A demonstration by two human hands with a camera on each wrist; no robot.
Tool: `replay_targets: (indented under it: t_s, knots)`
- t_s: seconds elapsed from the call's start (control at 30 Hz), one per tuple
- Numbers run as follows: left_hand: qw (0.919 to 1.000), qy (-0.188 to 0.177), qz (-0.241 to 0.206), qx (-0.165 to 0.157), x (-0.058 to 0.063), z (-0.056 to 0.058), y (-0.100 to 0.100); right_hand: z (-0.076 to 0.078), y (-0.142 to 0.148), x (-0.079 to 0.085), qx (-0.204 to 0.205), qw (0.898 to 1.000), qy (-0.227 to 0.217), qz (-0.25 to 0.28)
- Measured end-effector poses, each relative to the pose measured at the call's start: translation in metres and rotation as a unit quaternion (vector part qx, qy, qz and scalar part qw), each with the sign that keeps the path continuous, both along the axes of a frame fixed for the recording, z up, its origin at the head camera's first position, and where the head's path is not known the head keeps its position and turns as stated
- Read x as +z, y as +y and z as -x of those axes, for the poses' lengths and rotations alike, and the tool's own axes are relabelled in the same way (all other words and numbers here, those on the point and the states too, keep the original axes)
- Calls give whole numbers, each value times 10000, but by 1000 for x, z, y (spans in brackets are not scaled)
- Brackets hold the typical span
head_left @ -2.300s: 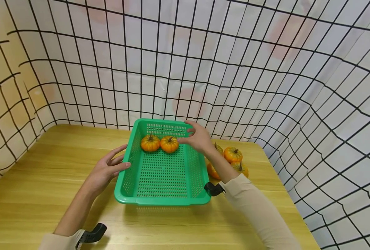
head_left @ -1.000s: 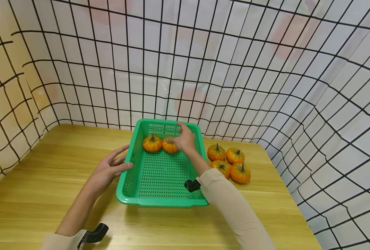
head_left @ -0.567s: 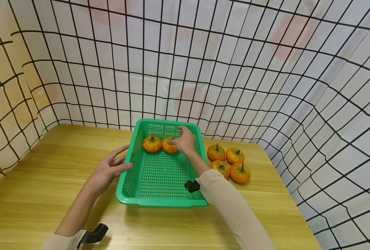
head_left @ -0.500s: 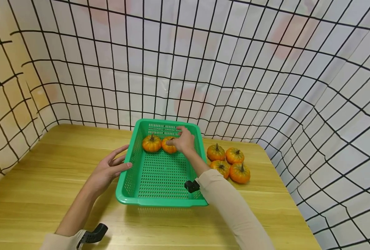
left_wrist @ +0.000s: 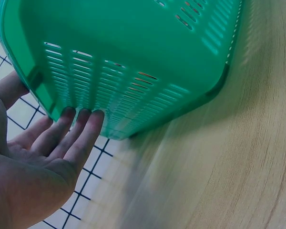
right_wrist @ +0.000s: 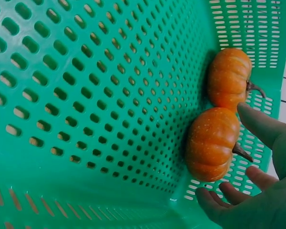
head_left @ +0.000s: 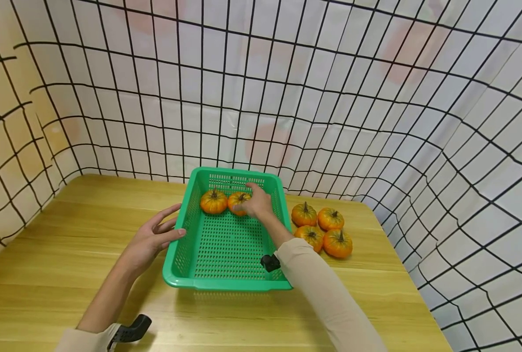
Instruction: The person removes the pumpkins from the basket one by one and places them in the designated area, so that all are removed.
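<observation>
A green perforated plastic basket point(head_left: 225, 284) stands on the table with two small orange pumpkins side by side near its far end, the left pumpkin point(head_left: 213, 203) and the right pumpkin point(head_left: 234, 200). My left hand point(head_left: 148, 242) holds the basket's left rim, thumb over the edge and fingers against the outer wall, as the left wrist view shows. Inside the basket my right hand point(head_left: 259, 203) is spread beside the right pumpkin. In the right wrist view its thumb point(right_wrist: 257, 121) points at the meeting of both pumpkins, and the other fingers lie spread past the nearer pumpkin point(right_wrist: 210, 145).
On the wooden table point(head_left: 89, 220), right of the basket, several more pumpkins point(head_left: 330, 219) sit in a close cluster by my right forearm. Black wire grid point(head_left: 225, 107) backed by pale sheeting encloses the rear and both sides.
My right hand moved left from the basket's right rim to the right pumpkin, then dipped slightly toward me, its thumb shifting down. My left hand and the basket stay put.
</observation>
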State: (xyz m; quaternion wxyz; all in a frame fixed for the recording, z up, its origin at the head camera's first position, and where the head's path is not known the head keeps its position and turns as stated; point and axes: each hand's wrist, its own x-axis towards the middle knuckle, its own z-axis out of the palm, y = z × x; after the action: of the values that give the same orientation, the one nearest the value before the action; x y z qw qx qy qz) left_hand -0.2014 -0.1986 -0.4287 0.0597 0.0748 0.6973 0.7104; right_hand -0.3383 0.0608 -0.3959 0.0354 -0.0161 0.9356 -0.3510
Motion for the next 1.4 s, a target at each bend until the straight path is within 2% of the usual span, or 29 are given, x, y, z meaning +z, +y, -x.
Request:
replay_targets:
  t_s: [0.33,0.63,1.0,1.4]
  knots:
    - [10000,11,16,15,-2,1,-1,0,-1,-3,88,9997,-214,-88]
    - [10000,9,23,4,-1,0,0,0,-1,-6,281,9982,-373,-383]
    - [10000,21,-30,-13,0,1,-1,2,-1,-7,470,9961,-424,-620]
    - [9999,10,-109,-51,-1,1,0,1,-2,-6,468,9950,-440,-767]
